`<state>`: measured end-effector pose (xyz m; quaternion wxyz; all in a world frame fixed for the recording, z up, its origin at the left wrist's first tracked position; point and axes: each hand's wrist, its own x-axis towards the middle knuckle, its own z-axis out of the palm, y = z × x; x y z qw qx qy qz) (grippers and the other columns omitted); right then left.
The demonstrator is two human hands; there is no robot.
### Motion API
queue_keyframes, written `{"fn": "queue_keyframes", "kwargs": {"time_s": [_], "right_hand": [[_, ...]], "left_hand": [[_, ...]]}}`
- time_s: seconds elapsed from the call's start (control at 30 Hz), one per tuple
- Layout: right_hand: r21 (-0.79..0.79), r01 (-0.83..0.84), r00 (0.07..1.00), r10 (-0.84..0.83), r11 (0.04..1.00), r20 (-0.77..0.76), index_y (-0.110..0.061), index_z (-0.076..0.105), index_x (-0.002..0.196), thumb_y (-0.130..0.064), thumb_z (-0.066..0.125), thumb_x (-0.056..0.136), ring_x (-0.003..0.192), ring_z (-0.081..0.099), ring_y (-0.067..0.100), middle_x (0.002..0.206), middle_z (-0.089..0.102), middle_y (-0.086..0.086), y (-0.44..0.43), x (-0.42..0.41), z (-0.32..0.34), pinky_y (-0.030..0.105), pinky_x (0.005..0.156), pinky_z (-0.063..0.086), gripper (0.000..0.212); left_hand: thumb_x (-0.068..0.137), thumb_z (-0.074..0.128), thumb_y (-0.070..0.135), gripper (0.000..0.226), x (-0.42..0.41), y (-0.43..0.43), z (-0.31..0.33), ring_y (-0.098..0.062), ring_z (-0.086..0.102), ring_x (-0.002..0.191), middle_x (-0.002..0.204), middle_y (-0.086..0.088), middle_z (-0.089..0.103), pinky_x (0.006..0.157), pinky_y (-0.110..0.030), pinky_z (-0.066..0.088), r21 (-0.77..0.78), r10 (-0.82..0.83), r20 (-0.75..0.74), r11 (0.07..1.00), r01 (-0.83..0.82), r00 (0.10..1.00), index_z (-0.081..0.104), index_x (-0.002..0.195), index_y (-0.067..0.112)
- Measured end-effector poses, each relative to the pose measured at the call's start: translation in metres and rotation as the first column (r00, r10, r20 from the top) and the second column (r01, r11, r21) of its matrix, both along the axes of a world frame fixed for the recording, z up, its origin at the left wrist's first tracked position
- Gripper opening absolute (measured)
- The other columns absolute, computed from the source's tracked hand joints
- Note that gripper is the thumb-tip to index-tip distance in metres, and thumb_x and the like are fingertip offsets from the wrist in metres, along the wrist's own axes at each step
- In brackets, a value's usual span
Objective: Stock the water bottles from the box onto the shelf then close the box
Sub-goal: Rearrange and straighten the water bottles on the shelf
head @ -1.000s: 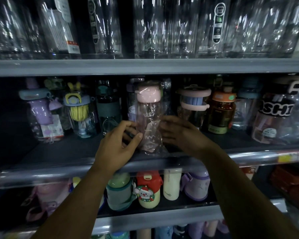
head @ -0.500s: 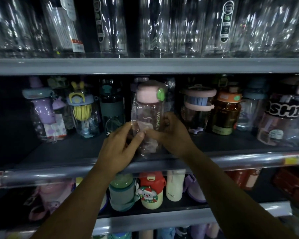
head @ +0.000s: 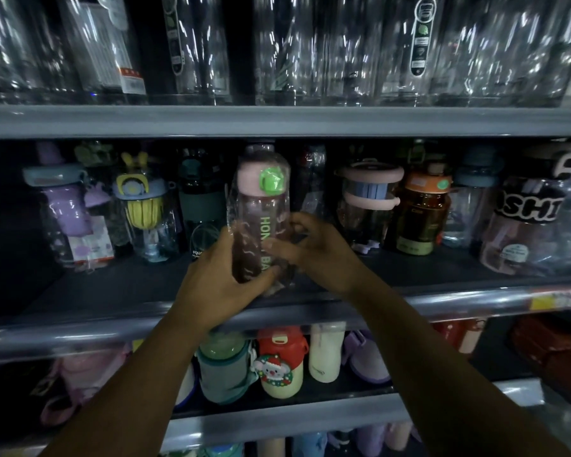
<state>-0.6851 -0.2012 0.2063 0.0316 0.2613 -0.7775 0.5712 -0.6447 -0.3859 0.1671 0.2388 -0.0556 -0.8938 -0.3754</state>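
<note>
A clear pink water bottle (head: 261,212) with a pink lid and green button, wrapped in clear plastic, stands upright at the front of the middle shelf (head: 112,288). My left hand (head: 218,282) grips its lower body from the left, thumb across the front. My right hand (head: 314,249) holds it from the right, fingers curled round the side. White lettering runs down the bottle's front. The box is out of view.
Other bottles line the middle shelf: purple (head: 66,209) and yellow (head: 144,209) at left, a pink-lidded jar (head: 370,199), an orange one (head: 422,212) and a large clear one (head: 534,232) at right. Tall clear bottles fill the top shelf (head: 277,122). More bottles stand below.
Both hands have turned the wrapped bottle, bringing its green button and lettering round to the front. The hands stay on its lower body.
</note>
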Motion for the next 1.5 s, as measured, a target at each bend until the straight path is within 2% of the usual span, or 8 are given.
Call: {"fn": "queue_keyframes", "kwargs": {"time_s": [0.2,0.3,0.37,0.43,0.53,0.67,1.13,1.5], "right_hand": [[0.034,0.075,0.996,-0.073,0.997,-0.054,-0.022,0.061,0.117,-0.052,0.082,0.078,0.08,0.07,0.001,0.094,0.069,-0.01,-0.013,0.007,-0.008,0.02,0.065,0.055,0.053],[-0.021,0.099,0.993,-0.1,0.995,-0.058,-0.018,0.066,0.108,-0.048,0.072,0.089,0.078,0.065,-0.005,0.091,0.068,-0.01,0.002,0.005,-0.006,0.014,0.066,0.05,0.037],[-0.081,0.225,0.969,-0.232,0.971,-0.086,-0.007,0.067,0.093,-0.041,0.063,0.098,0.071,0.063,0.004,0.081,0.068,0.0,0.012,-0.007,-0.002,0.026,0.067,0.05,0.035],[0.082,0.379,0.916,-0.361,0.922,-0.174,-0.002,0.063,0.085,-0.043,0.056,0.102,0.077,0.062,0.02,0.081,0.065,0.013,0.015,-0.035,-0.002,0.035,0.068,0.044,0.045],[0.323,0.464,0.885,-0.417,0.825,-0.207,-0.003,0.062,0.112,-0.048,0.055,0.099,0.102,0.062,0.026,0.108,0.063,0.012,0.009,-0.085,-0.013,0.025,0.079,0.039,0.047],[0.348,0.478,0.875,-0.472,0.806,-0.109,0.004,0.042,0.144,-0.045,0.066,0.094,0.129,0.054,0.037,0.141,0.053,0.022,-0.002,-0.115,-0.022,0.034,0.1,0.045,0.074],[0.349,0.59,0.799,-0.588,0.728,-0.123,0.004,0.044,0.142,-0.036,0.065,0.096,0.124,0.058,0.037,0.137,0.058,0.022,-0.02,-0.142,-0.036,0.037,0.097,0.049,0.064],[0.388,0.494,0.863,-0.492,0.778,-0.113,0.009,0.033,0.143,-0.028,0.063,0.1,0.128,0.055,0.035,0.144,0.049,0.025,0.005,-0.087,-0.025,0.038,0.105,0.047,0.064]], "left_hand": [[0.064,0.078,0.07,0.082,0.001,0.003,0.002,-0.011,0.066,0.102,0.11,0.023,0.063,0.091,-0.042,0.056,0.016,0.02,-0.004,1.0,-0.02,1.0,0.041,0.132,0.042],[0.059,0.072,0.076,0.087,0.0,0.004,0.0,-0.01,0.068,0.101,0.114,0.018,0.068,0.091,-0.043,0.058,0.045,0.042,-0.013,0.998,-0.041,0.999,0.042,0.133,0.042],[0.059,0.071,0.079,0.089,-0.002,0.006,-0.001,-0.011,0.069,0.104,0.119,0.016,0.069,0.094,-0.044,0.057,0.06,0.054,-0.015,0.997,-0.053,0.998,0.041,0.135,0.044],[0.06,0.072,0.08,0.091,-0.004,0.007,-0.001,-0.013,0.069,0.106,0.122,0.014,0.069,0.096,-0.046,0.056,0.059,0.067,-0.01,0.996,-0.067,0.998,0.039,0.137,0.044],[0.062,0.074,0.078,0.089,-0.005,0.007,-0.002,-0.013,0.068,0.106,0.121,0.014,0.069,0.096,-0.046,0.056,0.055,0.07,-0.004,0.996,-0.07,0.998,0.038,0.137,0.046],[0.058,0.068,0.083,0.093,-0.004,0.006,-0.003,-0.012,0.068,0.106,0.121,0.014,0.069,0.095,-0.045,0.057,0.047,0.073,-0.004,0.996,-0.073,0.997,0.037,0.138,0.046],[0.064,0.076,0.071,0.082,-0.009,0.01,-0.004,-0.008,0.068,0.102,0.115,0.021,0.067,0.093,-0.038,0.056,0.038,0.084,-0.027,0.996,-0.083,0.996,0.034,0.132,0.053],[0.068,0.075,0.073,0.083,-0.001,0.012,0.0,-0.016,0.068,0.107,0.123,0.012,0.068,0.096,-0.043,0.056,0.008,0.122,0.027,0.992,-0.123,0.992,0.031,0.134,0.048]]}}
